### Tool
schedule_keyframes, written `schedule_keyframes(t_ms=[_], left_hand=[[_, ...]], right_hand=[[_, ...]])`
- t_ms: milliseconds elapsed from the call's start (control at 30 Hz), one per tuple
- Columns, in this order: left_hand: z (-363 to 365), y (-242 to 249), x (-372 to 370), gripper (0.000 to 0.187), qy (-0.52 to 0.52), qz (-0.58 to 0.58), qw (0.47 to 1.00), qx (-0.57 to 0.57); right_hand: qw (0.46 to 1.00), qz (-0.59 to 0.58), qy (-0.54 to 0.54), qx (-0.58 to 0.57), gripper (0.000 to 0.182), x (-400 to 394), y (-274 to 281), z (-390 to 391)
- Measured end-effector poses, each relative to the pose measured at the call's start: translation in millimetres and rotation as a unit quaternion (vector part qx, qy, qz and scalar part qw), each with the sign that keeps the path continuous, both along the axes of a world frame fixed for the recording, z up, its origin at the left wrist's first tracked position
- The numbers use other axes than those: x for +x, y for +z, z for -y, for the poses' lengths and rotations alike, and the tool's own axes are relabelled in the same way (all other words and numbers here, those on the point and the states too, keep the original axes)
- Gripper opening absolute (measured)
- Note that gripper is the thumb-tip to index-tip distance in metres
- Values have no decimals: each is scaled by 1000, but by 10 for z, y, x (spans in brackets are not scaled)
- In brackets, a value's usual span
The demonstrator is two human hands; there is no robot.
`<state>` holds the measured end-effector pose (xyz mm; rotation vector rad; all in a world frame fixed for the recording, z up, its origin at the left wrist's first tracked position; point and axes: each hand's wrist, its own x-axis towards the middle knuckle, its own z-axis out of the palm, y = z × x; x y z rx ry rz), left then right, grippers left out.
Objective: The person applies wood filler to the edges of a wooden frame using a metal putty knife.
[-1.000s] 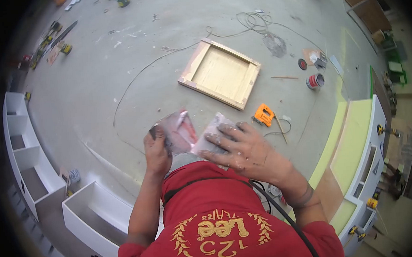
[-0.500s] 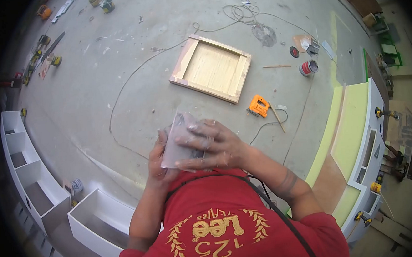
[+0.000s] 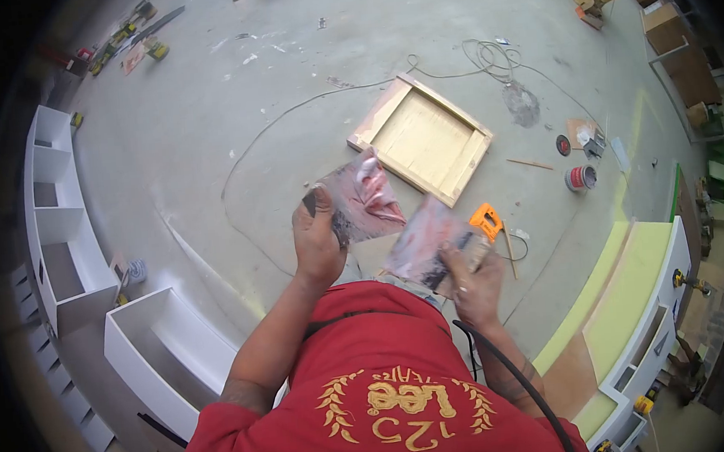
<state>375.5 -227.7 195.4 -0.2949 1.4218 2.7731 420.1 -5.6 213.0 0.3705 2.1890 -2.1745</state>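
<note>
My left hand point(image 3: 318, 239) grips a flat square plate point(image 3: 351, 195) by its left edge, with a glossy pinkish lump of paste on it. Closed on the handle end of a wide putty knife is my right hand point(image 3: 475, 283); the broad blade point(image 3: 423, 237), smeared with pink and grey, is blurred. Plate and blade are close together in front of my red shirt. Beyond them a shallow wooden frame box point(image 3: 432, 141) lies on the floor. An orange tool point(image 3: 487, 221) rests just past the knife.
White open cabinets point(image 3: 59, 215) stand at the left, another white box point(image 3: 165, 345) nearer. A paint can point(image 3: 580, 179), a thin stick point(image 3: 530, 165) and a looping cord point(image 3: 286, 105) are on the floor. A white and pale green panel unit point(image 3: 627, 291) is at the right.
The hands have moved apart, and the plate and putty knife now show separately with the paste in sight. The whole view has shifted, so floor objects appear farther right.
</note>
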Motion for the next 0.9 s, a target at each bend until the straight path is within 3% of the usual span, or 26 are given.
schedule_keyframes(t_ms=[67, 167, 233, 300, 333, 400, 433, 467, 567, 667, 700, 767, 833, 900], left_hand=[[-212, 30, 64, 45, 12, -4, 997, -75], [-112, -56, 318, 45, -189, 29, 953, -234], [-108, -84, 433, 46, -194, 43, 950, -242], [-56, -103, 469, 46, -203, 56, 943, -258], [-58, -205, 409, 51, -159, 44, 949, -269], [-94, -125, 318, 53, -161, 141, 976, 34], [-121, -70, 279, 55, -151, 188, 953, 186], [-59, -183, 288, 55, -186, 179, 931, 258], [-147, 1, 235, 53, -113, 202, 946, 228], [129, -448, 311, 57, -146, 131, 954, 226], [122, -387, 310, 54, -119, 134, 969, 172], [85, -226, 279, 49, -59, 138, 987, 58], [111, -272, 278, 48, -69, 113, 989, -66], [55, -209, 222, 47, -90, 92, 984, -126]], right_hand=[[1000, -24, -18, -10, 16, -7, -23, 76], [996, -76, -39, -12, 14, -119, 103, 66], [995, -96, -26, -31, 14, -168, 182, -8], [981, -177, 71, 26, 29, -148, 201, -105], [950, -253, 162, 82, 33, -154, 194, -182], [860, -380, 281, 191, 39, -179, 184, -205], [809, -434, 312, 244, 41, -230, 218, -158], [749, -485, 344, 293, 43, -258, 235, -134], [746, -417, 343, 389, 42, -248, -76, -213], [709, -329, 353, 515, 51, -354, 68, -400], [689, -305, 355, 553, 53, -381, 77, -454], [701, -324, 343, 535, 59, -387, 104, -429], [716, -351, 347, 494, 62, -381, 258, -355], [686, -350, 380, 512, 61, -377, 251, -213]])
